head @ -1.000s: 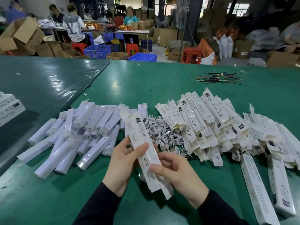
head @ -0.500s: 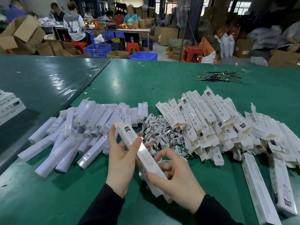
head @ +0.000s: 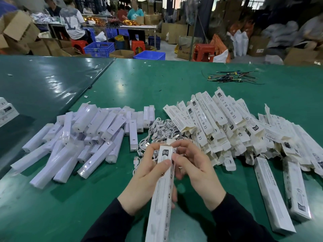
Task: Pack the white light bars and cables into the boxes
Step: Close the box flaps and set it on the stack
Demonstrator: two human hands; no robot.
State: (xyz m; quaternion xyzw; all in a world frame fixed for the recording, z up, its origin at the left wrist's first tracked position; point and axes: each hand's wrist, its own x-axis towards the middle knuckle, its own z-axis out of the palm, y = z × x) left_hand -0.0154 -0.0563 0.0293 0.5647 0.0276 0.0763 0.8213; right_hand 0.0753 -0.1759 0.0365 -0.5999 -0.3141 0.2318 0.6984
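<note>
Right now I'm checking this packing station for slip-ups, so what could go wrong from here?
1. The box is held upright over the table; the left hand grips it while the right hand works at its top end. If that end stays open, the contents might slide out.
2. The cables lie tangled right behind the hands, so pulling one may drag others along.
3. The empty boxes are piled loosely and could slide if bumped.

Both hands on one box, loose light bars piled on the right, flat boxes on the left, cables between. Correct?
Sides are swapped. In the head view the loose light bars lie on the left and the flat boxes on the right. The cables do sit between them, and the left hand and right hand both hold one box.
</note>
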